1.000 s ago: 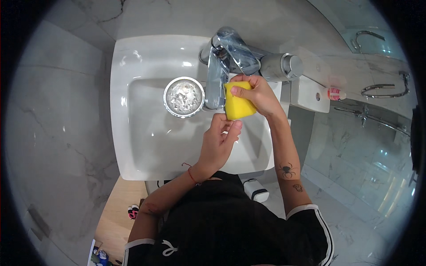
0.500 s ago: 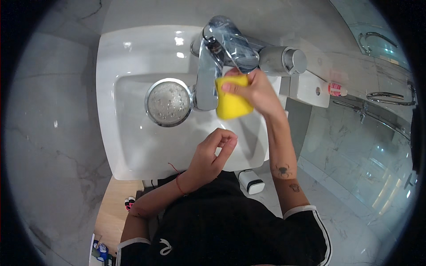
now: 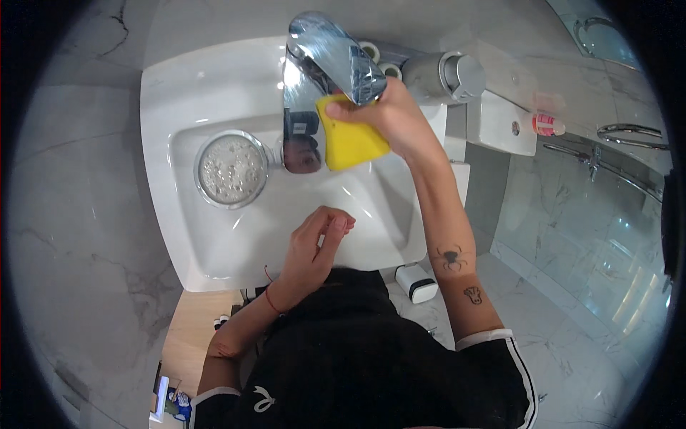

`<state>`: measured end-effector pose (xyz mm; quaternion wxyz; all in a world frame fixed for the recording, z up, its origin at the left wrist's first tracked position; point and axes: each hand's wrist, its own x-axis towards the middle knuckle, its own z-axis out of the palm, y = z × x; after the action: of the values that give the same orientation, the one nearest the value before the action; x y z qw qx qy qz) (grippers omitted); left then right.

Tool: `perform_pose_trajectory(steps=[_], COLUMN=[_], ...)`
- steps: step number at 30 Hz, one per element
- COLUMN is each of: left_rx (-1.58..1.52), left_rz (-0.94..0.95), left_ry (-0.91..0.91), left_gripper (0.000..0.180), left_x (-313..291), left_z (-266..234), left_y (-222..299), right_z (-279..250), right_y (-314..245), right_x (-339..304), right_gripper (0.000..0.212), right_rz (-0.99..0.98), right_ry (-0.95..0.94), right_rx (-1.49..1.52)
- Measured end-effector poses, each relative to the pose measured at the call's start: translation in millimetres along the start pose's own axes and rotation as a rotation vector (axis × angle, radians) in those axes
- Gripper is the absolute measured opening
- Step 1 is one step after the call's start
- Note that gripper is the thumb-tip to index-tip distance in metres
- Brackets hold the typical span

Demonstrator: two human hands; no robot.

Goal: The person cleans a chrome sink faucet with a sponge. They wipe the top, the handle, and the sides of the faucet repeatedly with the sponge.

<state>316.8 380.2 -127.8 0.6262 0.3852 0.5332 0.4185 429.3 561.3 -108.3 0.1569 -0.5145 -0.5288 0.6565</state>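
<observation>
My right hand [image 3: 391, 118] grips a yellow sponge [image 3: 354, 143] and presses it to the right side of the chrome faucet [image 3: 304, 89], with the thumb on top. Some of the fingers are hidden behind the faucet's lever. Over the front of the white sink [image 3: 214, 264] hangs my left hand [image 3: 314, 239], its fingers curled in and nothing visible in them. To the left of the spout, a round metal-rimmed vessel [image 3: 232, 170] is filled with bubbles; whether it is joined to the spout I cannot tell.
Behind my right hand stands a silver pump dispenser [image 3: 443, 77], with small rolls [image 3: 379, 61] beside it. A white toilet tank [image 3: 500, 123] with a pink-labelled container [image 3: 547, 124] is to the right. A white bin [image 3: 416, 284] stands on the floor.
The view has shifted, and the faucet and vessel now appear further left. My right hand keeps hold of the sponge against the faucet. My left hand stays curled over the sink's front.
</observation>
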Motion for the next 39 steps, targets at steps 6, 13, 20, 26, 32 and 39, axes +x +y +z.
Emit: perform_pose_trajectory(steps=[6, 13, 20, 26, 32, 39], left_rx=[0.033, -0.018, 0.021, -0.124, -0.171, 0.116], left_rz=[0.003, 0.026, 0.149, 0.151, 0.178, 0.258], left_ry=[0.018, 0.079, 0.223, 0.324, 0.336, 0.203], left_gripper=[0.029, 0.026, 0.022, 0.041, 0.040, 0.030], left_x=[-7.0, -6.6, -5.8, 4.4, 11.4, -6.9], left_z=[-4.4, -8.5, -15.7, -7.5, 2.5, -11.7], left_y=[0.9, 8.6, 15.6, 26.4, 25.8, 16.8], right_z=[-3.5, 0.0, -6.2, 19.5, 14.0, 21.8], right_y=[7.3, 12.1, 17.6, 7.2, 1.4, 10.4], right_x=[-1.2, -9.0, -29.9, -35.7, -18.4, -19.6], right_gripper=[0.037, 0.025, 0.032, 0.039, 0.044, 0.032], right_rz=[-0.035, -0.027, 0.053, -0.019, 0.040, 0.037], right_ry=[-0.256, -0.196, -0.340, -0.041, 0.046, 0.060], right_rx=[-0.155, -0.083, 0.355, -0.056, -0.128, 0.025])
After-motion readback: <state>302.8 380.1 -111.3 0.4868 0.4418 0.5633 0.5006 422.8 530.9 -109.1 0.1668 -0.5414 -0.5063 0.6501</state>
